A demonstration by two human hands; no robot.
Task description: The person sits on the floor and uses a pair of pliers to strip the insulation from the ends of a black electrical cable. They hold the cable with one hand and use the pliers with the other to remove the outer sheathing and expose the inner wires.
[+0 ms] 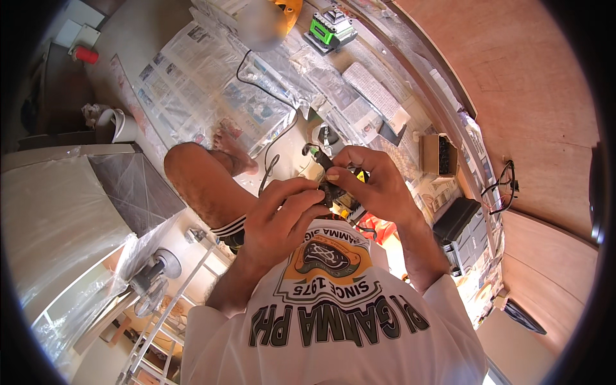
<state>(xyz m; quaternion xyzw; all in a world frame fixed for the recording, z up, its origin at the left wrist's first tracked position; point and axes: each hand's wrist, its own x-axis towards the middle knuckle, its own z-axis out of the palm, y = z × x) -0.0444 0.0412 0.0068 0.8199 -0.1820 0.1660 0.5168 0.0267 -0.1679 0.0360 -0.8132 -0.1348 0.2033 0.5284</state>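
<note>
In front of my chest, both hands come close together around a dark, cable-like piece (323, 163) with a green band and a curved black tip pointing away from me. My right hand (375, 181) pinches its side between thumb and fingers. Bent fingers of my left hand (282, 212) close on its lower end, touching near the right thumb. Its exact kind is hard to make out. Below and behind the hands, black and yellow parts show in pieces, mostly hidden, beside something red (380, 228).
Newspaper and plastic sheet (192, 70) cover the floor. A black cord (296, 110) runs across it. Farther off stands a green laser level (330, 31). To the right are an open carton of black screws (439, 156), a black case (457, 218) and dark-framed glasses (504, 187).
</note>
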